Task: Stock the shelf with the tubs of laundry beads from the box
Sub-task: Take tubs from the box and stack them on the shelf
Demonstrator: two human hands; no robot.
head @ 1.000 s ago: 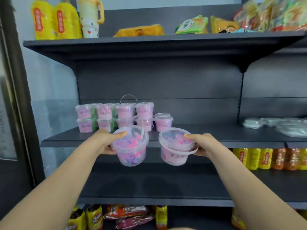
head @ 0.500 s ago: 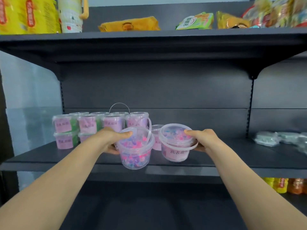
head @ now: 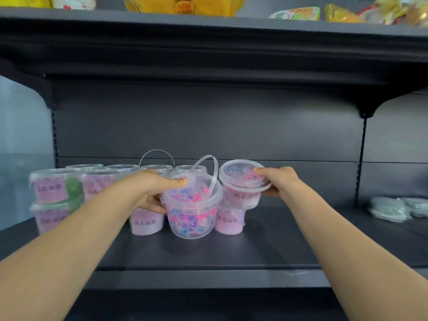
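Note:
My left hand (head: 152, 188) grips a clear tub of pink, purple and blue laundry beads (head: 191, 214) by its rim, low over the dark shelf (head: 208, 253); its handle stands up. My right hand (head: 279, 181) holds a second tub with a pink label (head: 242, 184), tilted, just above another pink-labelled tub (head: 228, 220) standing on the shelf. Several stacked tubs (head: 55, 195) fill the shelf's back left. The box is out of view.
The upper shelf (head: 208, 26) overhangs close above and carries yellow and green packets. Pale green packets (head: 391, 208) lie on the same shelf at the far right. A shelf bracket (head: 363, 117) divides the bays on the right.
Both hands have moved forward and up over the shelf with their tubs. The camera has come closer, and the right tub now sits over a standing tub.

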